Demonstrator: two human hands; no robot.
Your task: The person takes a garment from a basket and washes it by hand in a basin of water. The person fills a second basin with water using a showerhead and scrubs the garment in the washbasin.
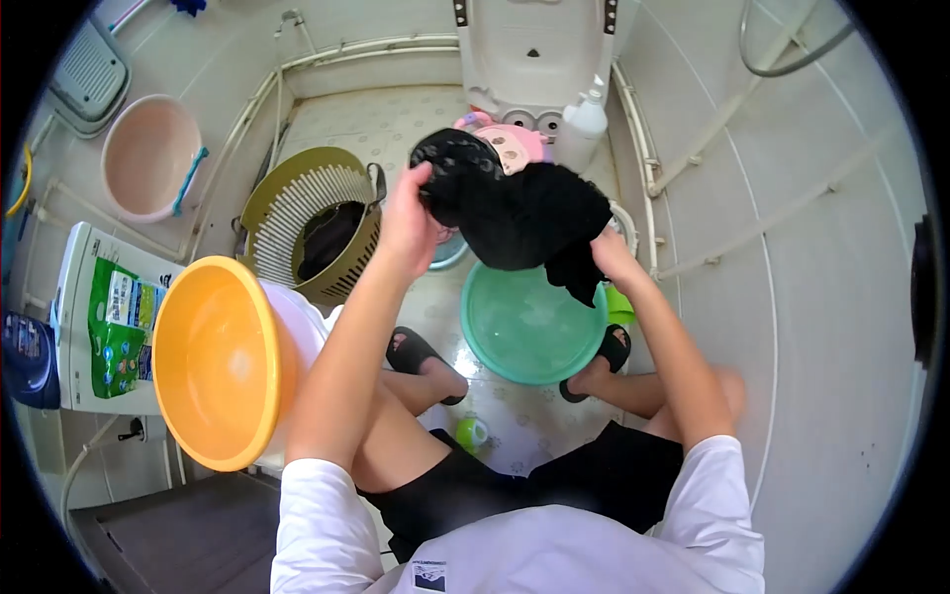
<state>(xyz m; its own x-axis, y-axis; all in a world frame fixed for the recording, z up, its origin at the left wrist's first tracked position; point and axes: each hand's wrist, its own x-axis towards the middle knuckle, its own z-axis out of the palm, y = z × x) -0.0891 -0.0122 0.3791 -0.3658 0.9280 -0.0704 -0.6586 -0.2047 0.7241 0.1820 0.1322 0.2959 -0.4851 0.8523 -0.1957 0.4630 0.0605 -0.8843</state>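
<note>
Black cloth (520,218): up in the air out in front of the person, strung between both hands. Long axis runs crosswise, from the left hand (408,223) down a bit to the right hand (616,255) in the view; left end sits farther up the frame. Neither hand is nearer, each has an end. Hands well apart, both closed on fabric: left thumb shows on the edge, right fingers mostly hidden, so can't tell how deep that grip goes.

Key relation: the green basin (534,332) is on the floor below the cloth, between the feet, nearer the body in frame. Right half of the cloth overlaps its far rim, with a loose tail hanging just left of the right hand. Looks clear of the rim, but can't confirm from one view. Left end is off to the side of the basin, toward the olive basket (265,223), which has dark fabric in it.

Writing: green packet (117,332) at left, by the orange basin (220,366), has a printed label, too small to read. Dark blue container (30,358) carries a label, same problem. Patch (429,576) on the white shirt (554,554) has small lettering, illegible. Pump bottle (584,127): no readable text. No brand I can call.
</note>
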